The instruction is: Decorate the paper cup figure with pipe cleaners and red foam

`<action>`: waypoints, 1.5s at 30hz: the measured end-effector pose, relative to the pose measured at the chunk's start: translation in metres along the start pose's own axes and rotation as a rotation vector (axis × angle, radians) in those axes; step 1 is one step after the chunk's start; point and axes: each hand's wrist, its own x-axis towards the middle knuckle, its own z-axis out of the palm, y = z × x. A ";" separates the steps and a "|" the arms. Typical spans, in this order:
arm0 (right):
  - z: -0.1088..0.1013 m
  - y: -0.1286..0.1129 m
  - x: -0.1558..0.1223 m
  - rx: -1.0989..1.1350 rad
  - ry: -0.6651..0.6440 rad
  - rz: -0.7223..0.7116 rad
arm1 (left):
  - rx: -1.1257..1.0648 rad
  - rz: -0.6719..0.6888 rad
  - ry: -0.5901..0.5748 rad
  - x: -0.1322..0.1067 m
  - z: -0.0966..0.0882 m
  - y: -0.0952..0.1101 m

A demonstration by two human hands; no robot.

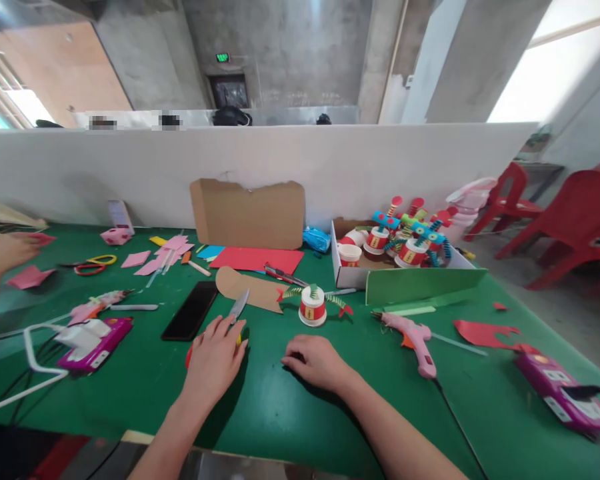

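Observation:
My left hand (216,360) lies over a pair of scissors (239,307), its fingers closed on the handles. The blades poke out ahead of the fingertips, and a bit of red and yellow handle shows at the sides. My right hand (313,362) rests on the green table with its fingers curled in and nothing visible in them. Just beyond it stands a small paper-cup figure (313,307), red and white, with folded green paper arms ending in red tips. Behind the scissors lies a cardboard piece (247,289) with a rounded end.
A black phone (190,311) lies left of my left hand. A pink glue gun (413,340) with its cord lies at right, near a purple power strip (565,390). A box (347,273) holds several cup figures. At far left another person's hand (10,250) is near pink paper.

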 end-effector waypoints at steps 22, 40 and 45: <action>-0.002 0.005 0.002 0.082 -0.004 0.034 | -0.255 0.121 -0.255 0.216 0.004 0.050; -0.002 0.010 0.007 0.100 -0.003 0.030 | -0.370 0.323 -0.278 0.238 0.031 0.062; 0.001 0.012 0.008 0.109 0.019 0.018 | -0.385 0.434 -0.330 0.238 0.026 0.059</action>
